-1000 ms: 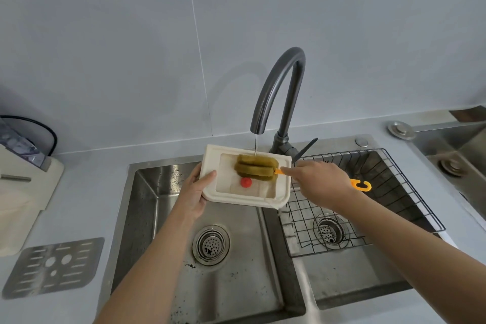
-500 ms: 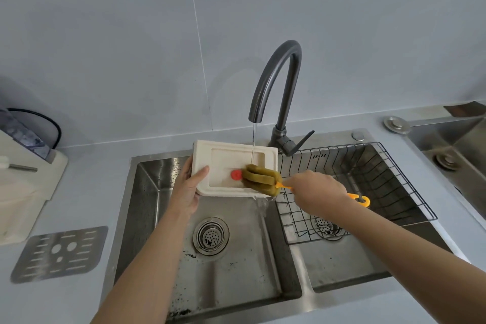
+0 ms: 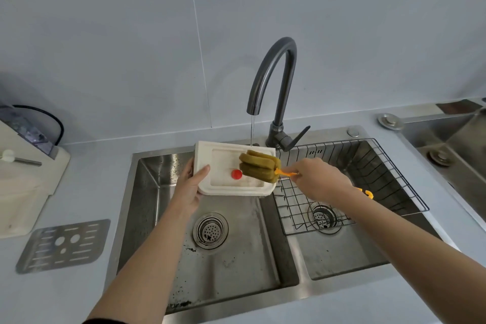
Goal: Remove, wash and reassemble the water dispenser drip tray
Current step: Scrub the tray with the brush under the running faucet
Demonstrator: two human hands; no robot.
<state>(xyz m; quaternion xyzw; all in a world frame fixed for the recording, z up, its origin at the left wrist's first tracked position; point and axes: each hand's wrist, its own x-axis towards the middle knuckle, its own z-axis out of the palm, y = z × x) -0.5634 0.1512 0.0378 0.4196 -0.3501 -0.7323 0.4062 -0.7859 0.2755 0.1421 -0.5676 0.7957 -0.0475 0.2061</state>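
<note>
My left hand [image 3: 190,187] grips the left edge of the white drip tray [image 3: 223,179], held over the left sink basin [image 3: 236,252] with its hollow side facing me. A small red float [image 3: 236,174] sits in the tray. My right hand [image 3: 319,179] holds the orange handle of a green sponge brush [image 3: 259,169], whose sponge head presses on the tray's right part. A thin stream of water falls from the dark faucet [image 3: 278,81] onto the tray's far edge. The metal grille [image 3: 63,244] of the tray lies flat on the counter at the left.
A black wire rack [image 3: 349,184] sits in the right basin, over its drain [image 3: 322,217]. The water dispenser [image 3: 23,173] stands on the counter at far left. The left basin's drain [image 3: 210,230] lies below the tray. Another sink [image 3: 452,155] is at far right.
The sponge head has slid from the tray's far side to its lower right and back up over its right part. The tray has tilted and shifted slightly under the running water.
</note>
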